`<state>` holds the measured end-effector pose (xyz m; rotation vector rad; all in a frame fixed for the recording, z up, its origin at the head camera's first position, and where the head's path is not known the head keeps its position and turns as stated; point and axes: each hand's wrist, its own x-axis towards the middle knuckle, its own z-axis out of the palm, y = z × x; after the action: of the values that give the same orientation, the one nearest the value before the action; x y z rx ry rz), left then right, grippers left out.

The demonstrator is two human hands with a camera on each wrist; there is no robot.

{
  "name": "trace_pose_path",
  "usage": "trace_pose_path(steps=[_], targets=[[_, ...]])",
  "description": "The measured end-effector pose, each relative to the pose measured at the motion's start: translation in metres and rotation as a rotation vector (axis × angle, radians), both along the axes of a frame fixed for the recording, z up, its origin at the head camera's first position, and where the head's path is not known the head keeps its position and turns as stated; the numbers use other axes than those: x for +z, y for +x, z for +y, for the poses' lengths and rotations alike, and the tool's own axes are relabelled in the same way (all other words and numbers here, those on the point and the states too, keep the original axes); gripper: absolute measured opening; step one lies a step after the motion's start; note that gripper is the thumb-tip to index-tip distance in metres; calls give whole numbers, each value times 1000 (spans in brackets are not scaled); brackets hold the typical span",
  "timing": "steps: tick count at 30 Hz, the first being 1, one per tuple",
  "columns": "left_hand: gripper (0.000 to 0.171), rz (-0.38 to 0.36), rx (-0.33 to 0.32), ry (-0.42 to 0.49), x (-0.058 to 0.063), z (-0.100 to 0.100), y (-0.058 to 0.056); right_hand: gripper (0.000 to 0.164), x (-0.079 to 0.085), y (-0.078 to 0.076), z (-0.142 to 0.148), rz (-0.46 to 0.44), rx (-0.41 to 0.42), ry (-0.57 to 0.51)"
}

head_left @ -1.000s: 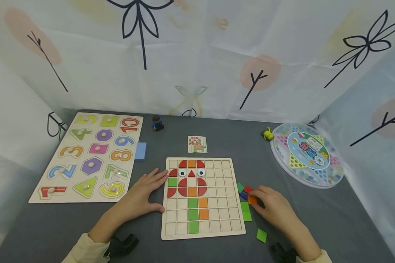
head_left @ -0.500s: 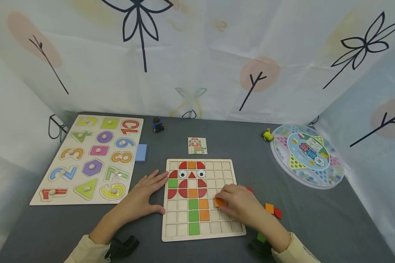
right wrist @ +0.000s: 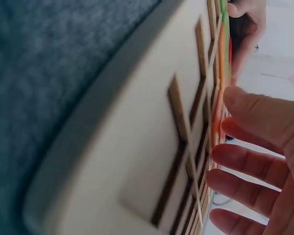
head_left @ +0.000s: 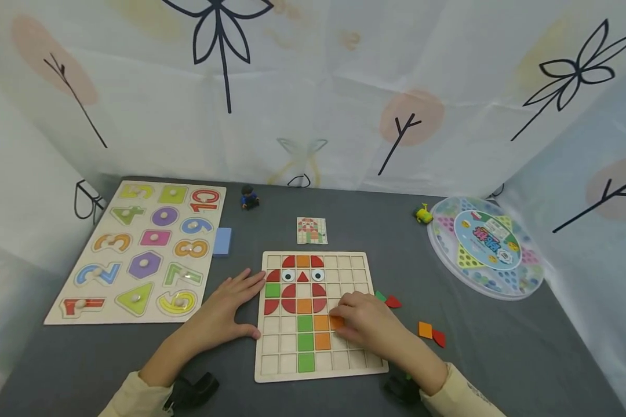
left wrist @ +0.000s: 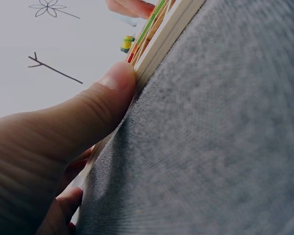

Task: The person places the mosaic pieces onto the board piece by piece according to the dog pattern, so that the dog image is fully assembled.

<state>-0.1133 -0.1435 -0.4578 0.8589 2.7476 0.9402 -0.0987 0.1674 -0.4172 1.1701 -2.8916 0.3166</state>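
A wooden grid board (head_left: 349,362) lies on the table, with red, green and orange tiles and two eye tiles set in its cells. My left hand (head_left: 219,315) rests against its left edge, fingers spread; the left wrist view has the thumb (left wrist: 118,78) touching the board's side. Over the board's middle right, my right hand (head_left: 370,327) pinches an orange square tile (head_left: 336,322) by thumb and fingers, at the cell right of another orange tile (head_left: 321,322). The right wrist view shows the other fingers (right wrist: 240,188) held out loosely. My right hand hides several cells.
Loose tiles lie right of the board: a red piece (head_left: 393,302), an orange square (head_left: 425,329) and a red piece (head_left: 439,338). A pattern card (head_left: 311,230) is behind the board. A number puzzle (head_left: 145,249) stands left; a round game box (head_left: 487,246) sits right.
My right hand has carried the orange square tile leftward from the loose tiles onto the board, lowering it beside the upper orange tile. My left hand has stayed at the board's edge.
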Motion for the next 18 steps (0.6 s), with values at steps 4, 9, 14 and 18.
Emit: trace_pose_path(steps=[4, 9, 14, 18], targets=[[98, -4, 5, -1, -2, -1, 0, 27, 7, 4, 17, 11, -50, -35], [99, 5, -1, -3, -3, -1, -2, 33, 14, 15, 65, 58, -177, -89], [99, 14, -15, -4, -2, 0, -4, 40, 11, 32, 108, -26, -372, 35], [99, 24, -19, -6, -2, 0, -4, 40, 5, 40, 121, -101, -471, 128]])
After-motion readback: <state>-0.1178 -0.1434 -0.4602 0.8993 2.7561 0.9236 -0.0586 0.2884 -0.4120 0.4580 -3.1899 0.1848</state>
